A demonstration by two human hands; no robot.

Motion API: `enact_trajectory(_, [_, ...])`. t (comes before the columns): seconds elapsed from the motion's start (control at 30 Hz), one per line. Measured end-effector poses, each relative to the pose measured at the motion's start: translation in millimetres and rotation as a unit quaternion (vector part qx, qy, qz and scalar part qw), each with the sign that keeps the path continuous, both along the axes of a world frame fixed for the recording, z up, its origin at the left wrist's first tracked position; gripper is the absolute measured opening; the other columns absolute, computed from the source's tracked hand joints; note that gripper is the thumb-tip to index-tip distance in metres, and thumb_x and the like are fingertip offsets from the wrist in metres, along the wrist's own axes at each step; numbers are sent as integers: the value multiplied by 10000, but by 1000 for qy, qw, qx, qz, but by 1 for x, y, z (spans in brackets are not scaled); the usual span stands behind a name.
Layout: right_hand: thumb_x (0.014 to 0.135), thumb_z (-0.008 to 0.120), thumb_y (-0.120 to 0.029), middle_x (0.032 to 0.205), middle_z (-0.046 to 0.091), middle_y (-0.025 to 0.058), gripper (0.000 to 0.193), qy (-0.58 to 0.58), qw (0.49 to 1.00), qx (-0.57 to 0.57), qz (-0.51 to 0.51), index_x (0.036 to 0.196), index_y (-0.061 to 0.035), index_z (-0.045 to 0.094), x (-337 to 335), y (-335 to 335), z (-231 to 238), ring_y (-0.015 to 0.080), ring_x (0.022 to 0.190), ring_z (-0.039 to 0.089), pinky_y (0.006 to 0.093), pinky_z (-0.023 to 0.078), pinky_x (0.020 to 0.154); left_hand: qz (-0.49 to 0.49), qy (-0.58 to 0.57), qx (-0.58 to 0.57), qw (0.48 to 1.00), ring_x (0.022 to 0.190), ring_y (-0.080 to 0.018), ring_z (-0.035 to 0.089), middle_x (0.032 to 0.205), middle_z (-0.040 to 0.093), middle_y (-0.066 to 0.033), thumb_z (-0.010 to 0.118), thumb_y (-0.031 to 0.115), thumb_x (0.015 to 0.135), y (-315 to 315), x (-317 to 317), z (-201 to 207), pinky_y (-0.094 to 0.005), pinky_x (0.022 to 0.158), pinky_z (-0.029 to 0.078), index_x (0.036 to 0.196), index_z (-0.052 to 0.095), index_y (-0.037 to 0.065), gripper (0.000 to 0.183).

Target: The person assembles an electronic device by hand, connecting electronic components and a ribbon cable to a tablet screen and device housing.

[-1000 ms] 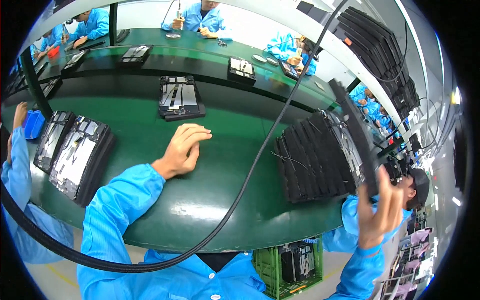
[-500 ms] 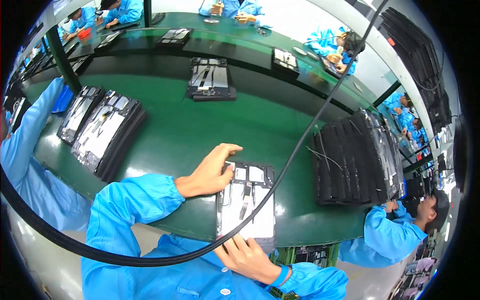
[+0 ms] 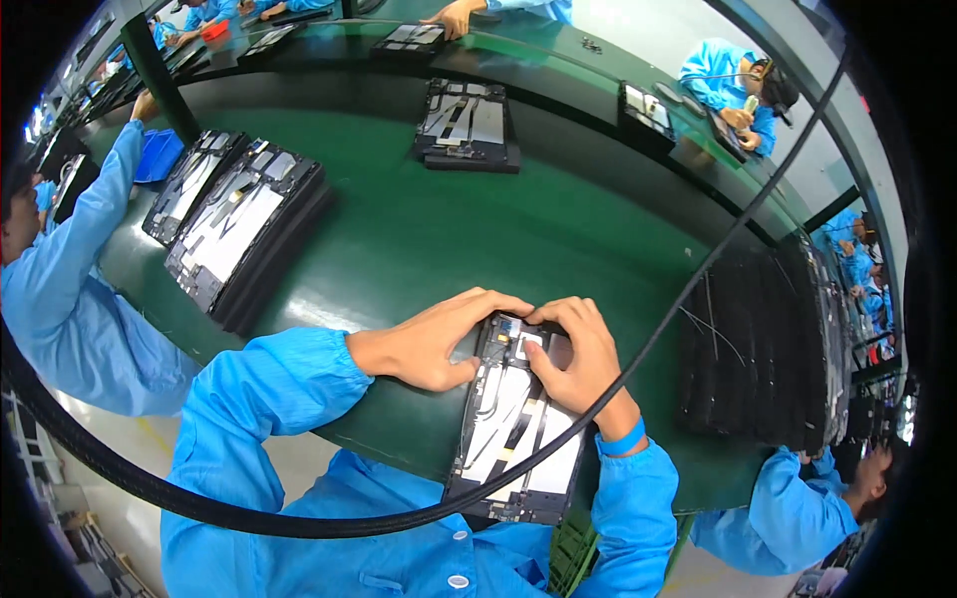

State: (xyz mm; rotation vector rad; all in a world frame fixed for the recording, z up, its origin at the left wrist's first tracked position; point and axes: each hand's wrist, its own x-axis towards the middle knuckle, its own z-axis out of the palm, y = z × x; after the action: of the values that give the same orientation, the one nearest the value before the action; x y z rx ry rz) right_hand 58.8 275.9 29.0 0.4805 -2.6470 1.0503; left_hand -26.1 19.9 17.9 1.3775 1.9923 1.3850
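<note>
A broad workbench with a glossy green top (image 3: pixel 399 229) spans the view. At its right stands a tall block of black, slab-like devices on edge (image 3: pixel 758 349). On the left, a pile of flat black-framed devices with silver-white panels (image 3: pixel 239 234) sits beside a smaller, similar pile (image 3: pixel 194 184). Towards the far edge lies another black-framed device with grey panels (image 3: pixel 464 125). The flat, black-framed device with a large white panel (image 3: pixel 508 429) is at the near edge, in front of the person's chest, between both hands. The left hand (image 3: pixel 429 344) is half open, its thumb and forefinger spread around the upper left corner. The right hand (image 3: pixel 583 354) curls over the upper right corner, thumb on the face; I cannot tell if either grips. A blue wristband (image 3: pixel 623 439) circles the right wrist.
</note>
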Motion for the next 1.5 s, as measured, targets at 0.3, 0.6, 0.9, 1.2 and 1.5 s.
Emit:
enact_trajectory(0.3, [854, 868, -100, 986, 613, 130, 166, 20, 999, 12, -42, 911, -45, 721, 6, -3, 2, 339, 936, 578, 460, 493, 807, -39, 35, -5, 999, 1423, -439, 505, 1536, 545, -228, 701, 44, 780, 2, -3, 1, -512, 1229, 416, 1634, 431, 18, 897])
enact_trajectory(0.6, [920, 853, -157, 782, 604, 64, 153, 23, 996, 44, -68, 916, -78, 722, 9, -5, 7, 275, 787, 537, 414, 389, 779, -76, 0, -29, 997, 1502, -462, 450, 1637, 467, -245, 749, -2, 817, 2, -7, 11, -537, 1277, 359, 1686, 384, 28, 943])
enact_trajectory(0.9, [856, 864, -112, 807, 617, 83, 137, 55, 997, 19, -60, 901, -65, 743, 9, -1, 1, 285, 781, 530, 414, 387, 771, -65, 33, -46, 996, 1437, -450, 452, 1577, 478, -233, 688, -37, 797, 8, 4, 13, -547, 1222, 400, 1676, 484, 167, 925])
enact_trajectory(1.2, [771, 889, -160, 776, 490, 88, 202, -78, 996, 15, 27, 798, -66, 713, 13, 16, 21, 287, 811, 467, 425, 371, 800, -20, 10, -44, 999, 1421, -448, 455, 1602, 459, -210, 649, -45, 788, 10, 12, 7, -554, 1176, 419, 1730, 445, 207, 996])
enact_trajectory(1.5, [802, 907, -212, 780, 499, 88, 209, -130, 989, 17, 73, 805, -93, 735, 14, 25, 30, 292, 854, 480, 424, 371, 872, 6, 2, -31, 1000, 1412, -447, 471, 1587, 487, -225, 624, -61, 796, 11, 16, 7, -537, 1191, 412, 1725, 433, 125, 966])
